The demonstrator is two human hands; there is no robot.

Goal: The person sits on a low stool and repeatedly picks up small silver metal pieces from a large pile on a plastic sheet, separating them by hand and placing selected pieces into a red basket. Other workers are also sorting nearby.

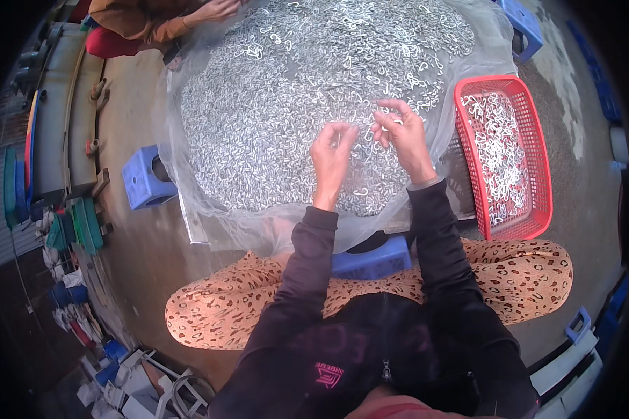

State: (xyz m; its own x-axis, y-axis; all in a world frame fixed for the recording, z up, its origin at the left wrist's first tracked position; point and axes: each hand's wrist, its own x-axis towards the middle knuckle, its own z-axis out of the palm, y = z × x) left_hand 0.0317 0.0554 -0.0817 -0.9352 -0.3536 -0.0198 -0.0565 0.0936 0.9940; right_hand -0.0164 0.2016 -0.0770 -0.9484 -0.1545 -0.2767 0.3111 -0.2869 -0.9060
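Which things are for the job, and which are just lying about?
In use, it seems:
left hand, right hand
heap of small silvery pieces
cloudy sheet beneath
red basket holding white hooks

Probably just lying about:
green bins, far left
white clutter, lower left

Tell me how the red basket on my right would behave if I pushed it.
The red basket is probably fairly stiff, as its lattice walls hold their shape. It seems unlikely to tip, with its load spread along its long bottom. The loose white hooks inside might slide or jostle.
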